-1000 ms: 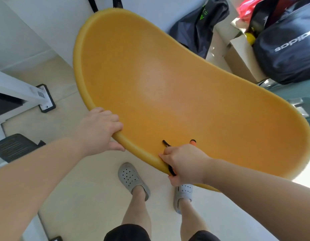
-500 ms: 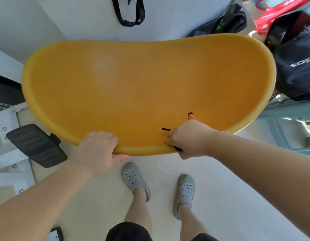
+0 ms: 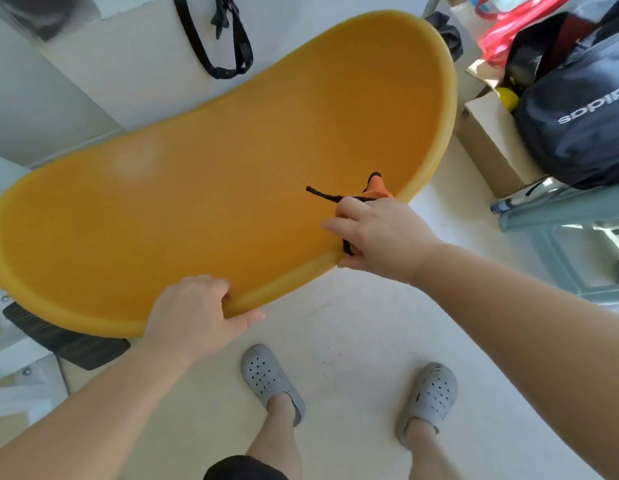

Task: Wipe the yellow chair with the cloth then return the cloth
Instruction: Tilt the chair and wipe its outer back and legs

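Right hand (image 3: 377, 237) pinches the bunched cloth (image 3: 376, 189) against the chair (image 3: 214, 188) seat at its near rim, toward the right end; left hand (image 3: 190, 317) curls over that rim, steadying it. If the left grip slackens, wiping pressure could swing the chair away.

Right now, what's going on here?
A person stands over the yellow chair. Their left hand grips its near rim, apparently steadying it. Their right hand holds the orange cloth against the seat surface close to the rim, so wiping looks underway. The cloth has not been returned yet.
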